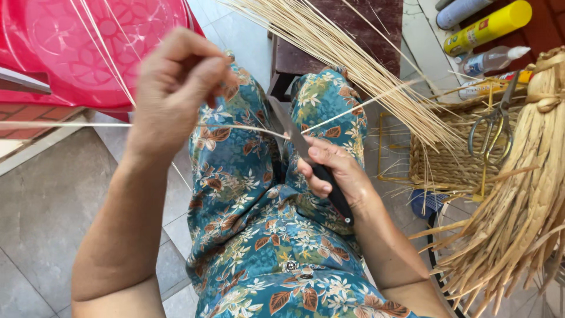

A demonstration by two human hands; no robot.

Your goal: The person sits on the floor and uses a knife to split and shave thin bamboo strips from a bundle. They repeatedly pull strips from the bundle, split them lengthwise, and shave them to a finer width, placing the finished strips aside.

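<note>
At centre frame the right hand (pixel 332 174) has its fingers clenched around the black handle of a knife (pixel 306 154), blade angled toward upper left against a thin pale reed strip (pixel 247 127). The left hand (pixel 173 88), upper left, pinches that strip between closed fingers. At right, a woven basket (pixel 447 168) holds scissors (pixel 493 132).
</note>
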